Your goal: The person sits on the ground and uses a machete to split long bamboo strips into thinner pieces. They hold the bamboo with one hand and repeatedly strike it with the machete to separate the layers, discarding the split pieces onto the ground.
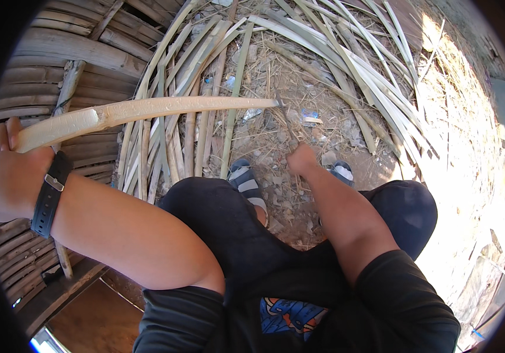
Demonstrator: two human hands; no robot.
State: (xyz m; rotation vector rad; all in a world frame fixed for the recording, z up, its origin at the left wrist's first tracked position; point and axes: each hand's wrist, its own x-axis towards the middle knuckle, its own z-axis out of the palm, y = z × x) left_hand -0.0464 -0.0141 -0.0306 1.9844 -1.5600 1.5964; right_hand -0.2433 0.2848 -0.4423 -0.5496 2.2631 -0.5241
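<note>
My left hand, with a black watch strap on its wrist, grips one end of a long split bamboo piece at the far left. The pale inner face of the bamboo shows, with a node partway along, and the piece reaches across to the middle. Closed low in front of my knees, my right hand holds a thin dark knife. Its blade points away from me and meets the far end of the bamboo; whether it has cut in cannot be told. The handle is mostly hidden in my fist.
Bamboo strips lie in a pile ahead and left, and more pale strips fan out to the right. Shavings and litter cover the dirt ground. A slatted bamboo wall stands close on the left. Sandalled feet are below.
</note>
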